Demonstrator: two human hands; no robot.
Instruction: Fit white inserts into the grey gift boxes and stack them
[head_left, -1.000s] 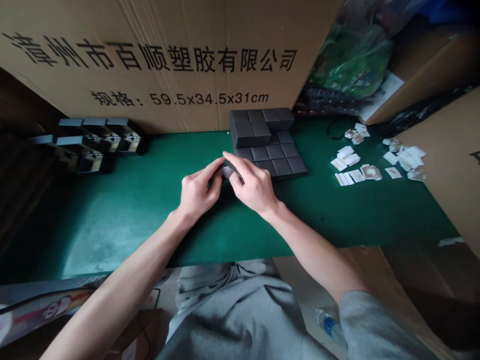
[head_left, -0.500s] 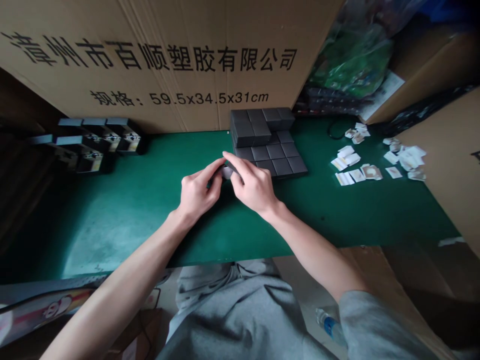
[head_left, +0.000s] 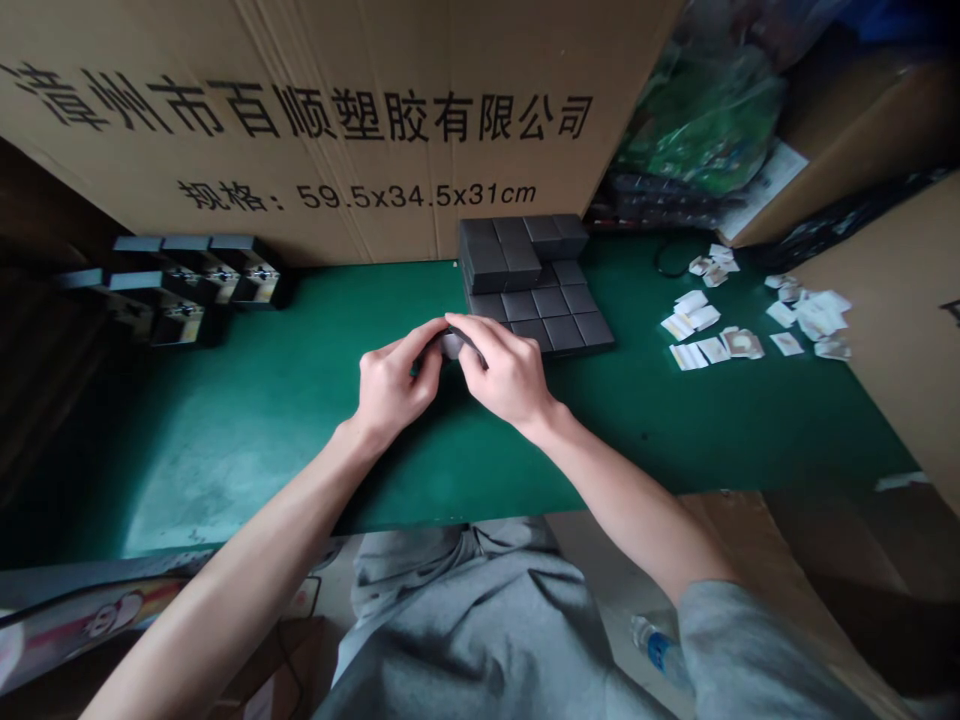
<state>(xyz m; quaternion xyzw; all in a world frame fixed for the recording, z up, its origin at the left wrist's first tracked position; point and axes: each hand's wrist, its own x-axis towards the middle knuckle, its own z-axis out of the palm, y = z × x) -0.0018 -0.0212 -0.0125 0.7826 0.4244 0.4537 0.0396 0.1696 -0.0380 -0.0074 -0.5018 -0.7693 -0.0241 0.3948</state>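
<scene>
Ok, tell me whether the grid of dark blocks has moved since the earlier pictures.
No, the grid of dark blocks sits unchanged against the cardboard carton.

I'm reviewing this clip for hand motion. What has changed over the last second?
The left hand and right hand have closed slightly toward each other around the small dark piece, and neither has let go. The stacked dark blocks and paper scraps stayed as they were.
</scene>
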